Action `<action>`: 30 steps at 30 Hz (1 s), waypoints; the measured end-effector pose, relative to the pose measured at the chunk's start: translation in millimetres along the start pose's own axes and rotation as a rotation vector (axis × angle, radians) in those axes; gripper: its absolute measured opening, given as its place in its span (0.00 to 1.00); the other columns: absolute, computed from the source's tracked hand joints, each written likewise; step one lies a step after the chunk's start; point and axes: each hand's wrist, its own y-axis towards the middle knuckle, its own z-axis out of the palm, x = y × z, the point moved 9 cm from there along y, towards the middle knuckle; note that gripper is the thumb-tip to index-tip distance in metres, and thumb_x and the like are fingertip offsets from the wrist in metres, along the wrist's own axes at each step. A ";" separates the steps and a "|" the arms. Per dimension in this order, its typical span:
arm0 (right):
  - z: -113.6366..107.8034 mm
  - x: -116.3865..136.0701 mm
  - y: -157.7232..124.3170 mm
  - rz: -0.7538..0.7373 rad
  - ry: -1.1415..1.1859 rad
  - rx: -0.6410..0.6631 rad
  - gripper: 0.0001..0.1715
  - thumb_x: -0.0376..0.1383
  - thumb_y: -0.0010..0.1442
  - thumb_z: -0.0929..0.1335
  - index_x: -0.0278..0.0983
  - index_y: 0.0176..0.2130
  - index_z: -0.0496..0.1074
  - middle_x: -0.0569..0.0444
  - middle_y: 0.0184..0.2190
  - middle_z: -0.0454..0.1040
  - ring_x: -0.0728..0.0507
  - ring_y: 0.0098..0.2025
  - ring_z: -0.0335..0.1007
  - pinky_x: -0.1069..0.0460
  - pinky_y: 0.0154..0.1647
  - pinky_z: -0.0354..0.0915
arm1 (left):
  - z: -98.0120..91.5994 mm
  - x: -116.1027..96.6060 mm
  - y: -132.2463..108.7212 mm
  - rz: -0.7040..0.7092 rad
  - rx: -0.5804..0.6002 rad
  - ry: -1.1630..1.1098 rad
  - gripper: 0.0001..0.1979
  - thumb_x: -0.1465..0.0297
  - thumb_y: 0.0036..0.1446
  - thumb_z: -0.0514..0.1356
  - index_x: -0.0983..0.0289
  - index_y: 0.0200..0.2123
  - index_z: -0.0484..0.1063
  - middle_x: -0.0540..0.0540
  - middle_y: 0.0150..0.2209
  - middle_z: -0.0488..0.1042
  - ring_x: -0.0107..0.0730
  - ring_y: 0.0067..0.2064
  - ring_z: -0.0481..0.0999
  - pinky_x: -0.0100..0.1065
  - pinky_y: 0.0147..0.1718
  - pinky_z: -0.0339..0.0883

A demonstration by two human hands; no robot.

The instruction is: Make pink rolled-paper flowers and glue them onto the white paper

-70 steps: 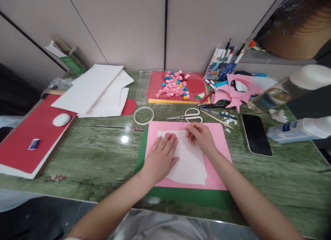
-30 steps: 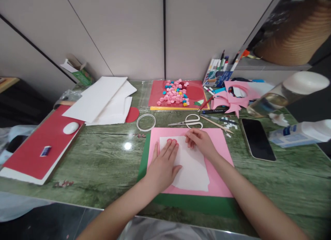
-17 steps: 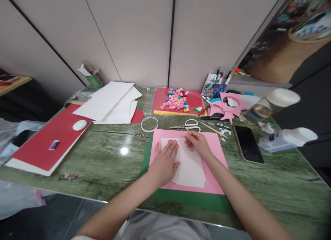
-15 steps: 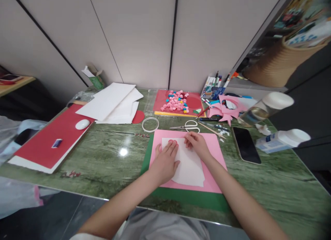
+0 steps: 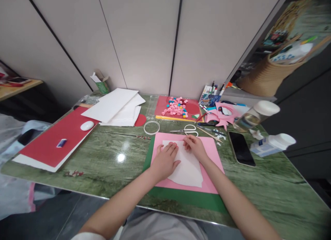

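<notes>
A: What's on the far left?

B: A flat red board [image 5: 49,147] lies on the green marbled worktop [image 5: 108,171], with a white oval mouse [image 5: 87,125] and a small blue eraser [image 5: 62,142] on it. To its right, farther back, lies a stack of white foam sheets [image 5: 116,107], and an open green carton [image 5: 101,84] stands behind them by the wall.

A: And towards the middle?

B: A thin white ring [image 5: 151,127] lies flat, and just beyond it is a red tray [image 5: 161,107] heaped with small pink, blue and yellow paper balls [image 5: 176,107]. Nearer the person, a dark green sheet [image 5: 181,197] carries a pink card [image 5: 214,160], and on that lies a pale, almost white paper sheet [image 5: 188,167].

A: What about the hands?

B: The left hand [image 5: 165,160] lies palm down on the left part of the pale sheet, its fingers straight and slightly spread, gripping nothing. The right hand [image 5: 196,148] is at the sheet's far edge with its fingers curled. I cannot tell whether it pinches the paper or only presses on it.

A: What else is nearby?

B: White-handled scissors [image 5: 188,130] lie just beyond the pink card.

A: And on the right?

B: Pink cut-paper scraps [image 5: 222,114] lie there, with a black phone [image 5: 240,148] face up nearer the person. A clear bottle with a white cap [image 5: 254,116] and a white glue bottle [image 5: 271,145] are at the far right.
</notes>
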 end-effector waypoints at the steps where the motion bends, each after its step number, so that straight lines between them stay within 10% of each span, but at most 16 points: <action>1: 0.0 -0.2 0.4 0.003 0.001 0.006 0.16 0.47 0.51 0.65 0.36 0.26 0.65 0.57 0.20 0.68 0.52 0.18 0.61 0.57 0.17 0.57 | -0.2 0.4 -0.1 0.002 -0.003 -0.009 0.24 0.60 0.60 0.45 0.64 0.56 0.57 0.62 0.57 0.61 0.39 0.60 0.55 0.47 0.53 0.50; 30: -1.1 -7.5 5.0 0.035 0.037 0.024 0.13 0.43 0.53 0.65 0.36 0.26 0.65 0.59 0.19 0.68 0.53 0.17 0.61 0.57 0.17 0.57 | 20.0 13.5 1.0 0.264 0.152 -0.125 0.32 0.57 0.60 0.43 0.65 0.63 0.38 0.59 0.64 0.45 0.37 0.65 0.41 0.46 0.60 0.31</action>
